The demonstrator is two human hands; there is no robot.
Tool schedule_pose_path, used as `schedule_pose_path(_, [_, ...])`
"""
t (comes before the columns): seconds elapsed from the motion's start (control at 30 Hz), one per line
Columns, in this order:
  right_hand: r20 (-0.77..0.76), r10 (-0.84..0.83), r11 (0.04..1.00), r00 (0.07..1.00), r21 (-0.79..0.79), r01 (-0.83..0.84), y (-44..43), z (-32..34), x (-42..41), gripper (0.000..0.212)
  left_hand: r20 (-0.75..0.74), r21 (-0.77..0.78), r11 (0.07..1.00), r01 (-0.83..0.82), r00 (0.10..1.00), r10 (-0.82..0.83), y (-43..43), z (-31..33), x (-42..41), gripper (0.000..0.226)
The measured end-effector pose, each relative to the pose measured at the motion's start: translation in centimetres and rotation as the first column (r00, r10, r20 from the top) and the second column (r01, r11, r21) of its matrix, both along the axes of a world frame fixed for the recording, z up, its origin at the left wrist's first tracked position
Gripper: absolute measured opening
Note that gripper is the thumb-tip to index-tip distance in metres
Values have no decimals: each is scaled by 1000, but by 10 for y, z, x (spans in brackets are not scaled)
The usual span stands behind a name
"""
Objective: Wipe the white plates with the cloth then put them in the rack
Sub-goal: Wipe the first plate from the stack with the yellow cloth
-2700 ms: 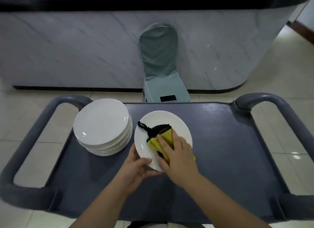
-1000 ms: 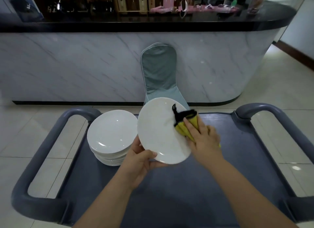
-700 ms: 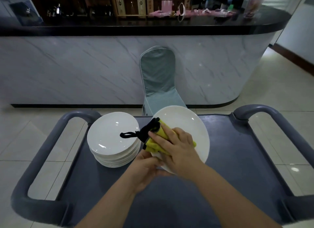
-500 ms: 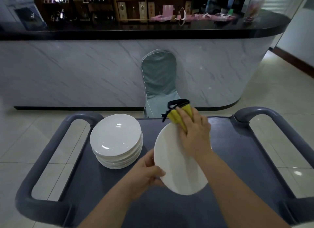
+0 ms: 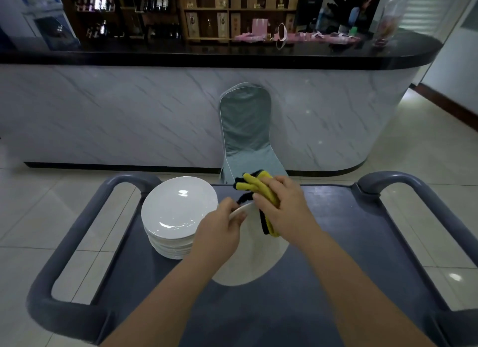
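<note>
I find the left hand pinching the white plate by its far rim, tilted over the grey cart; right hand, immediately right, grips the yellow cloth against its face

The cart's right half lay bare, open to a hand from the near side. The stack blocked the far left corner, and the plate, held up, blocked the middle. Raised handles walled both sides, and a chair stood just beyond the far edge.
</note>
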State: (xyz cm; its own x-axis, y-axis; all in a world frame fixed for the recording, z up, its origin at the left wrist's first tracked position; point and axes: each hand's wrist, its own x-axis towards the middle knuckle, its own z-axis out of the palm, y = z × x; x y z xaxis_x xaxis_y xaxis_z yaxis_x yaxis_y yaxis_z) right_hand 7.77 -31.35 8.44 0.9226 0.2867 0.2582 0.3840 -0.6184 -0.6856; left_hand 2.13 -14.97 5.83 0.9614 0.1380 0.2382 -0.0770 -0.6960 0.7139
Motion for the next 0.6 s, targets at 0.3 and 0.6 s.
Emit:
schedule_pose_path(0.3, [69,277,932,958,-263,-251,-37,10,5,79,193,121,991,58,978,-81,9,13,-7,12])
schedule_pose_path(0.6, [61,336,942,940,-30,-335,-16,19,-3,57,402,254,961,104,893,-203,20,36,-8,17])
